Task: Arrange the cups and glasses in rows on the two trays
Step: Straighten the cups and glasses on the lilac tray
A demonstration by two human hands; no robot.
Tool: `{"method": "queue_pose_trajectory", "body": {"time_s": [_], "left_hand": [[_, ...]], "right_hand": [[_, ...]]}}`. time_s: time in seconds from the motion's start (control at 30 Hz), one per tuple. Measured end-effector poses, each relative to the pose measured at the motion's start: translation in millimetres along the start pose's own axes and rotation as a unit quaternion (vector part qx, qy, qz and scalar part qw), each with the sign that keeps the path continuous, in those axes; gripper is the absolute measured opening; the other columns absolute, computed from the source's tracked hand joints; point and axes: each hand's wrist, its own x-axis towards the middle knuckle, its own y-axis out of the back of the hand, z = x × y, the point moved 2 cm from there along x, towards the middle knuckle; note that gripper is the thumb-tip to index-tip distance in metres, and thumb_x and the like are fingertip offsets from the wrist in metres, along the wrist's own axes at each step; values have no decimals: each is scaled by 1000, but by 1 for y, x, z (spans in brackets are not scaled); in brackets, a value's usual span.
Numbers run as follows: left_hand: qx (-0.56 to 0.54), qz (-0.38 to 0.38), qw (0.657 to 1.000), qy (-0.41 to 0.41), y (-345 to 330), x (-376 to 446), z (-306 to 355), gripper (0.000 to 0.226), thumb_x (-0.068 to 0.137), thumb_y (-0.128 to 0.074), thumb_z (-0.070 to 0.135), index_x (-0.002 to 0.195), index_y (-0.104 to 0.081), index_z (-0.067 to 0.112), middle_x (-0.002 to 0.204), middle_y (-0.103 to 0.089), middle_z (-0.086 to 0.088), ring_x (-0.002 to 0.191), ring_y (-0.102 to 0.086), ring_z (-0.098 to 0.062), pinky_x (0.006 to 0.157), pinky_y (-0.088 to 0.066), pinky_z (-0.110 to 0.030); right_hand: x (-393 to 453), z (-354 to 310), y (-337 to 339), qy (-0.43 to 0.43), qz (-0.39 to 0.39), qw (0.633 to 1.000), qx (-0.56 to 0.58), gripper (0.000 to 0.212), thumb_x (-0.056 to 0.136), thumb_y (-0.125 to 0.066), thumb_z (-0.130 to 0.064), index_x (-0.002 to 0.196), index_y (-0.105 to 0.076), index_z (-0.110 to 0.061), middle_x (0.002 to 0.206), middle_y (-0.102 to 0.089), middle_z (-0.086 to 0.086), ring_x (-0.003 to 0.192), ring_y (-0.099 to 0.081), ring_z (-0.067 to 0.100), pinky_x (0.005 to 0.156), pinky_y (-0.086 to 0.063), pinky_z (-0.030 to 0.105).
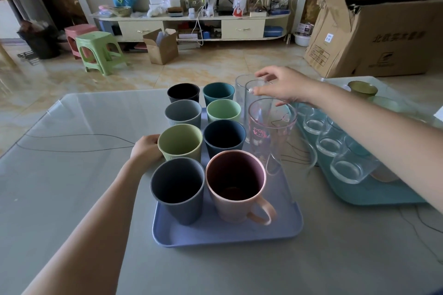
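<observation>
A lilac tray holds two rows of coloured cups: black, teal, grey, mint, olive green, navy, slate and a pink mug. A third row on its right has tall clear glasses, one with a cartoon print. My left hand grips the side of the olive green cup. My right hand pinches the rim of a tall clear glass at the far end. A turquoise tray on the right carries several short glasses.
An olive bowl-like cup stands at the far right of the glass-topped table. Large cardboard boxes rise behind the table's right end. Green and pink stools stand on the floor beyond.
</observation>
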Motion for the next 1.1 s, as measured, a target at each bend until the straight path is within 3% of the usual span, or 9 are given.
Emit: {"method": "queue_pose_trajectory", "body": {"time_s": [0.13, 0.3, 0.47, 0.57, 0.7, 0.77, 0.9, 1.1], "left_hand": [[-2, 13, 1000, 12, -2, 6, -10, 23, 79, -57, 23, 58, -54, 17, 63, -55, -2, 71, -48, -28, 64, -38, -29], [-1, 23, 1000, 13, -4, 13, -14, 30, 84, -56, 14, 55, -53, 16, 60, -53, -1, 67, -46, -26, 54, -36, -25], [-3, 23, 1000, 7, -5, 16, -14, 31, 84, -56, 13, 54, -53, 17, 59, -53, -1, 69, -46, -27, 55, -35, -26], [-9, 21, 1000, 12, -4, 14, -14, 31, 84, -57, 15, 54, -53, 18, 60, -53, 0, 70, -47, -27, 58, -37, -28], [-18, 16, 1000, 2, -3, 11, -14, 25, 79, -59, 21, 55, -55, 18, 62, -56, 0, 70, -49, -27, 67, -40, -30], [-13, 23, 1000, -2, -3, 11, -15, 28, 82, -58, 16, 55, -55, 18, 61, -56, -1, 69, -49, -27, 63, -39, -29], [-6, 33, 999, -6, -3, 7, -15, 29, 82, -57, 13, 54, -54, 18, 59, -53, -1, 64, -45, -24, 54, -35, -25], [-2, 40, 999, -1, -3, 4, -16, 27, 81, -58, 14, 55, -53, 16, 57, -52, -1, 59, -42, -21, 52, -34, -23]], "right_hand": [[1, -9, -5, -28, 6, 999, -22, 62, 81, -70, -34, 136, -47, -18, 132, -47, 7, 110, -54, 20, 78, -58, 37], [0, -15, -4, -35, 26, 999, -24, 63, 79, -72, -30, 134, -50, -12, 116, -54, 5, 105, -61, 23, 78, -59, 40], [-2, -16, -4, -31, 32, 999, -31, 62, 79, -72, -33, 134, -51, -14, 131, -50, 6, 104, -59, 20, 76, -60, 37], [-6, -13, -4, -44, 22, 999, -18, 66, 81, -70, -37, 139, -43, -18, 139, -44, 8, 113, -54, 22, 80, -58, 39], [-25, 4, -5, -129, 24, 988, 78, 67, 86, -60, -44, 143, -33, -21, 142, -41, 9, 111, -56, 27, 82, -57, 44], [-39, 13, -8, -162, 0, 980, 115, 56, 93, -53, -39, 142, -36, -18, 143, -42, 11, 108, -57, 32, 73, -57, 43], [-55, 14, -7, -178, -46, 975, 126, 42, 102, -35, -23, 144, -34, -18, 142, -42, 19, 109, -54, 40, 79, -56, 52], [-57, 13, -8, -159, -14, 982, 103, 45, 93, -30, 11, 128, -49, -9, 132, -49, 19, 81, -63, 35, 46, -58, 39]]}}
